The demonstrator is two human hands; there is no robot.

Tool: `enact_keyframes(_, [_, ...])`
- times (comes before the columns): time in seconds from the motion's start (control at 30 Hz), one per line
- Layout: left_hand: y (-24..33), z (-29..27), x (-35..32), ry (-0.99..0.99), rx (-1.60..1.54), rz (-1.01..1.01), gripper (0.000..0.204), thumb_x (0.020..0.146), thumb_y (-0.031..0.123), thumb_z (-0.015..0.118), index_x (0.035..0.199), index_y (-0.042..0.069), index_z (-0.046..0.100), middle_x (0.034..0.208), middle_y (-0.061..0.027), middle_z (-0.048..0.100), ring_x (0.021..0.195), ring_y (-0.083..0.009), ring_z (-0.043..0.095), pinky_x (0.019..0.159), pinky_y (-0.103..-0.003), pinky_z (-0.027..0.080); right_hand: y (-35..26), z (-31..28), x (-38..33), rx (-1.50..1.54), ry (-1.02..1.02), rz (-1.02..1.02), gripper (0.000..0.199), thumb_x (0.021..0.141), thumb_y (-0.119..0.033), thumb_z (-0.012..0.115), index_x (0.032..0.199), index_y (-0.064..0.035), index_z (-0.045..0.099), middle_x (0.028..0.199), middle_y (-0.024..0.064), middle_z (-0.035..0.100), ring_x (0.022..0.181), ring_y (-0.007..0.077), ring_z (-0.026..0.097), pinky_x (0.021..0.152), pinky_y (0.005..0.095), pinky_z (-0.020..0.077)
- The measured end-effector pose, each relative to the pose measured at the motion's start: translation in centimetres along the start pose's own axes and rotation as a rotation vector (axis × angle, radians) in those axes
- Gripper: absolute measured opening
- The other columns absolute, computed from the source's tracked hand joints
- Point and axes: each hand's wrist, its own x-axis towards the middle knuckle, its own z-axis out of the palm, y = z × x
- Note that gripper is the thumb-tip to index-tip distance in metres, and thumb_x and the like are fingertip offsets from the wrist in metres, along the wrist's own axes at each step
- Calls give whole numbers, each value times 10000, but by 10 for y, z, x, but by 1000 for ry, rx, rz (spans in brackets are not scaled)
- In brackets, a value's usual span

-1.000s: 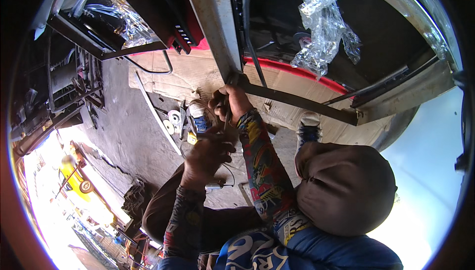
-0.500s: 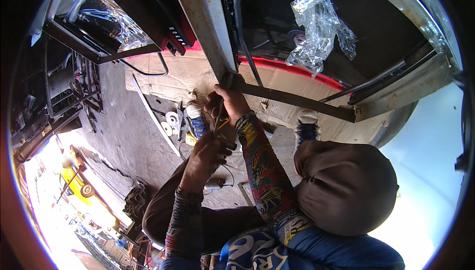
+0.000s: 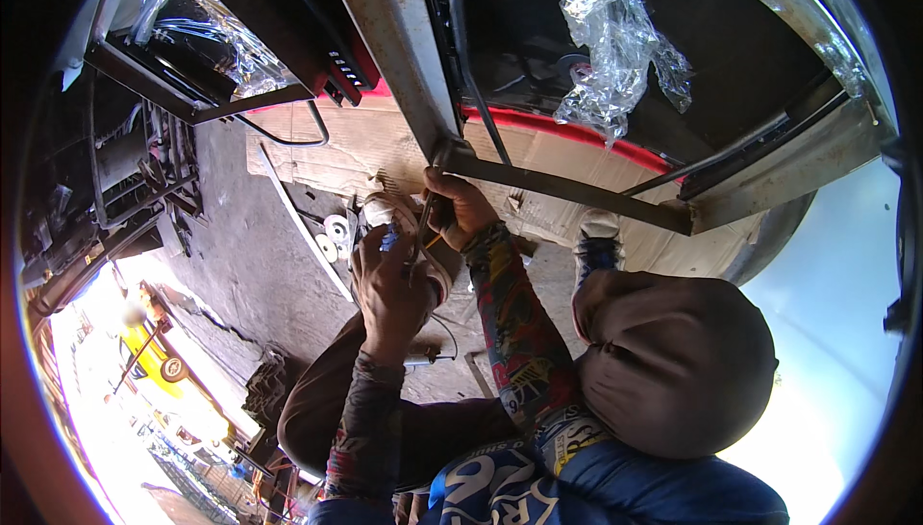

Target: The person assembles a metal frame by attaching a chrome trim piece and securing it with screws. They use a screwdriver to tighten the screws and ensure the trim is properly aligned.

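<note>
My right hand [image 3: 460, 206] is raised to the joint where a grey metal post [image 3: 399, 63] meets a rusty cross bar [image 3: 577, 188]. It is closed around a thin dark tool [image 3: 424, 227] that points down toward my left hand. Just below, my left hand [image 3: 389, 287] has its back to the camera and its fingers curled. What is in its palm is hidden. Both forearms wear patterned sleeves. A white and blue shoe [image 3: 383, 212] sits right behind the left hand.
Flattened cardboard [image 3: 385, 145] lies on the ground under a red-edged vehicle body [image 3: 558, 131]. Crumpled clear plastic [image 3: 615, 35] hangs above. My other shoe [image 3: 598, 237] is on the right, and my brown hood [image 3: 673, 362] fills the lower right. Dark machinery [image 3: 125, 169] stands to the left, with round white parts [image 3: 335, 237] on the floor.
Both hands have crept slightly upward, closer to the frame joint. The right hand stays on the thin tool and the left stays close under it.
</note>
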Motion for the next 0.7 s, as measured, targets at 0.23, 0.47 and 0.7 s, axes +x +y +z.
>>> enact_keyframes(0.23, [-46, -22, 12, -12, -1177, -794, 471, 1011, 399, 463, 1295, 35, 553, 1262, -126, 596, 1162, -264, 582, 935, -454, 512, 6, -8, -3, 18, -69, -86, 326, 885, -317, 741, 1066, -66, 636, 846, 37, 681, 667, 119, 636, 561, 257, 504])
enact_keyframes(0.47, [-37, -5, 17, -669, -1513, -803, 380, 1028, 265, 485, 1243, -35, 572, 1186, -165, 647, 1043, -257, 654, 844, -378, 548, 19, -8, 4, 143, -231, -110, 464, 924, -399, 668, 1234, -61, 594, 1034, 56, 681, 971, 207, 636, 898, 412, 496])
enact_keyframes(0.7, [-16, -22, 34, -453, -448, 72, 269, 930, 106, 599, 1138, -60, 636, 1015, -120, 700, 958, -215, 670, 853, -320, 520, 9, -21, 0, 80, -162, 6, 357, 948, -308, 605, 1220, -76, 595, 1172, 103, 665, 1042, 241, 634, 937, 437, 489])
